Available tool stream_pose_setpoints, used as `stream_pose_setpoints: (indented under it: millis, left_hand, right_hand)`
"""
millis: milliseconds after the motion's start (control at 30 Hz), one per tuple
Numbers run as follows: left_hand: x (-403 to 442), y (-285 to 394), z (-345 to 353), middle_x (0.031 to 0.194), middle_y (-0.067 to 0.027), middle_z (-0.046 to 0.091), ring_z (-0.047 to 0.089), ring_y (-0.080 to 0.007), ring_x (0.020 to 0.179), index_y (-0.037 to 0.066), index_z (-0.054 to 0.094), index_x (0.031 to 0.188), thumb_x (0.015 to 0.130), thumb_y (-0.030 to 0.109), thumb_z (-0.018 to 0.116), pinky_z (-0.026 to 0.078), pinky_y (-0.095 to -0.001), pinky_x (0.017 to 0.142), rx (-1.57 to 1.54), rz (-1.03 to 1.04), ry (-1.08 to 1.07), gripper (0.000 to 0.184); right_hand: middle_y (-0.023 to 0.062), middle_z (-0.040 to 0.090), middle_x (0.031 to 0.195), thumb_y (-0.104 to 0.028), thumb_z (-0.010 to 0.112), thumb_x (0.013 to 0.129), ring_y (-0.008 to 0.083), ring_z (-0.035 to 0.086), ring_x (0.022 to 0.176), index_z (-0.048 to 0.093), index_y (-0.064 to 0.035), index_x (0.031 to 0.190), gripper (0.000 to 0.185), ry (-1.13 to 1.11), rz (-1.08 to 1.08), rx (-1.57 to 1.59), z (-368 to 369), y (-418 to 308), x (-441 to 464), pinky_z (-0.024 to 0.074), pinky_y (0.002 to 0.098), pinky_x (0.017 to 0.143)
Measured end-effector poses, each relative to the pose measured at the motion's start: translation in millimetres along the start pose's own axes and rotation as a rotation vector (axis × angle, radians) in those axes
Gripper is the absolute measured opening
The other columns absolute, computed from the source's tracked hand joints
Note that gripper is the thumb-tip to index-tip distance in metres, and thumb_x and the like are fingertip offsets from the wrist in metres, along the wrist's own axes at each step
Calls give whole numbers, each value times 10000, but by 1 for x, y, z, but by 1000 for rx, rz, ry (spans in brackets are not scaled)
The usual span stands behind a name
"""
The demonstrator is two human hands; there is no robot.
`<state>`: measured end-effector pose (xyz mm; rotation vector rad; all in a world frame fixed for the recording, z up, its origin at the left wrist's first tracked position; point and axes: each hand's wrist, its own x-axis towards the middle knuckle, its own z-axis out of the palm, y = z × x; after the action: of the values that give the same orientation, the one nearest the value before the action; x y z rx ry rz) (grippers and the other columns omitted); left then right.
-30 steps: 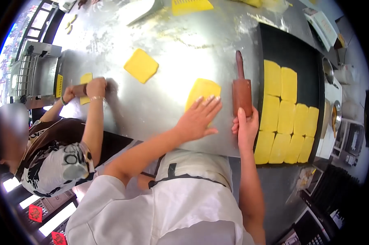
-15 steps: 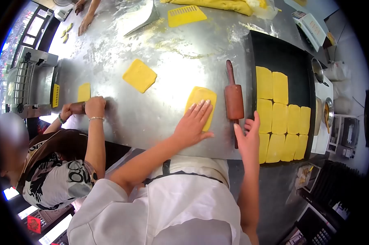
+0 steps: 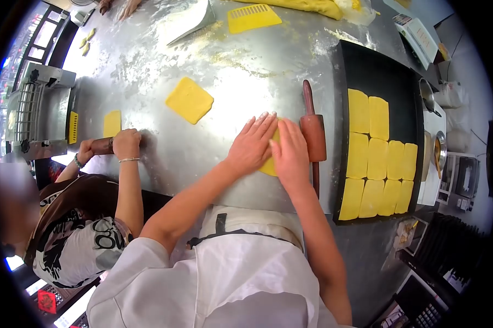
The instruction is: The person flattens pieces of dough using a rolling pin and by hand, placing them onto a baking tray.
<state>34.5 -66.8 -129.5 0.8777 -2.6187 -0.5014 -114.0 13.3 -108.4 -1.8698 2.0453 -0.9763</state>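
Observation:
Both my hands are on a flat yellow dough sheet (image 3: 269, 167) lying on the steel table, and they hide most of it. My left hand (image 3: 251, 145) rests on its left side with the fingers stretched out. From the right, my right hand (image 3: 290, 152) lies against the sheet's other side, fingers extended and thumb toward my left hand. Just beyond my right hand is a wooden rolling pin (image 3: 313, 136), its handles pointing away from and toward me. A second dough sheet (image 3: 189, 100) lies apart, farther to the left.
On the right, a black tray (image 3: 405, 71) holds several dough sheets. At left a co-worker's hands (image 3: 125, 145) grip another rolling pin (image 3: 101, 145) by a small dough piece (image 3: 112, 123). A dough-rolling machine (image 3: 44, 109), yellow scraper (image 3: 253, 19) and scale (image 3: 415, 38) stand around.
My right hand has moved left from beside the rolling pin's near handle onto the dough sheet. My left hand has shifted slightly toward the sheet's left side. Another person's hands at the top have drawn back.

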Motion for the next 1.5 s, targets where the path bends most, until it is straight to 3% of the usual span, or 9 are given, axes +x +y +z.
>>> stream_pose_setpoints:
  millis: [167,333,433,533,733,933,1133,1300,1500]
  left_hand:
    - [-8,3,2,1679,-176,397,390,-359,1544,-7,420,1589,984,286,639,278,-506,1285,-4,-80,-7,707]
    - [-1,-16,-14,1617,-200,482,442,-376,1511,-1,446,1578,992,165,642,331,-482,1263,-219,-34,-39,640]
    - [-6,-21,-32,1522,-218,590,555,-342,1428,-5,458,1577,1073,64,528,415,-376,1197,-828,-506,194,513]
    - [-17,-29,-32,1527,-147,594,552,-213,1412,6,432,1612,1117,89,504,389,-339,1203,-1044,-634,315,507]
    - [-40,-4,-39,1526,-142,597,582,-198,1373,-34,427,1601,1116,115,516,421,-319,1170,-1237,-782,139,515]
    - [-60,13,-48,1388,-149,687,661,-191,1233,-78,482,1542,1110,167,546,513,-322,1069,-1227,-917,16,500]
    - [-68,15,-47,1294,-157,713,687,-201,1172,-111,497,1511,1107,195,552,540,-334,1032,-1235,-1004,-62,510]
    - [-72,17,-44,1283,-165,712,691,-211,1162,-110,500,1507,1106,199,551,545,-338,1022,-1222,-1001,-49,509]
    - [-89,10,-44,1251,-163,717,699,-207,1118,-97,537,1465,1106,182,532,554,-330,996,-1234,-1068,50,455]
  right_hand:
    - [192,494,1589,-370,705,991,345,449,1488,531,25,1493,662,-114,34,-268,15,6,-17,355,531,1231]
    - [200,544,1548,-231,689,1008,378,489,1456,527,35,1488,572,-142,80,-102,-3,9,-7,388,498,1209]
    - [206,574,1513,-124,653,1015,394,518,1428,533,39,1478,506,-26,110,36,-19,4,-6,417,479,1189]
    - [217,579,1504,-72,617,1023,400,526,1421,544,37,1470,466,30,168,107,-29,-7,-7,429,468,1182]
    - [227,530,1547,-97,608,1030,420,491,1445,520,29,1496,491,106,95,-18,-28,-8,-1,391,492,1207]
    - [196,433,1630,-140,665,998,416,410,1503,443,-9,1566,624,29,48,-83,-2,-14,3,320,555,1241]
    - [179,406,1645,-287,737,973,407,366,1526,414,-53,1595,739,-117,-125,-320,64,-20,11,296,613,1245]
    - [173,399,1650,-358,752,960,392,388,1511,368,-67,1615,813,-56,-69,-378,72,-20,13,292,619,1236]
    - [179,412,1640,-336,771,945,389,401,1504,376,-61,1602,815,67,1,-123,42,-27,34,278,625,1232]
